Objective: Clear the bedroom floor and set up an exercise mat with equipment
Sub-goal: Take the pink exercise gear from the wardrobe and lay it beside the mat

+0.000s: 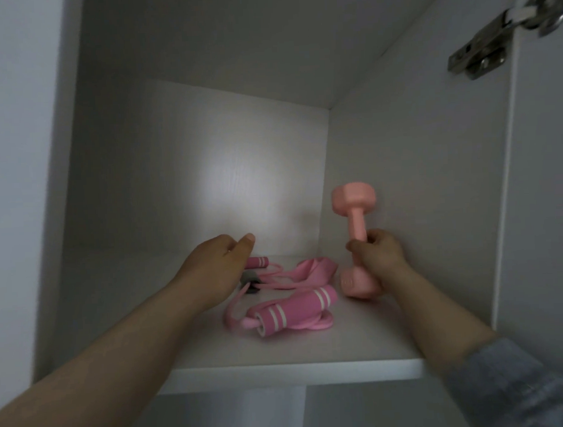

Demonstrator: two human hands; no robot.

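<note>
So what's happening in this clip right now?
A person is reaching into a white cupboard shelf. The right hand grips a pink dumbbell by its bar, held upright near the right wall. The left hand hovers over a pink jump rope lying on the shelf; its fingers are hidden, so whether it grips anything is unclear.
</note>
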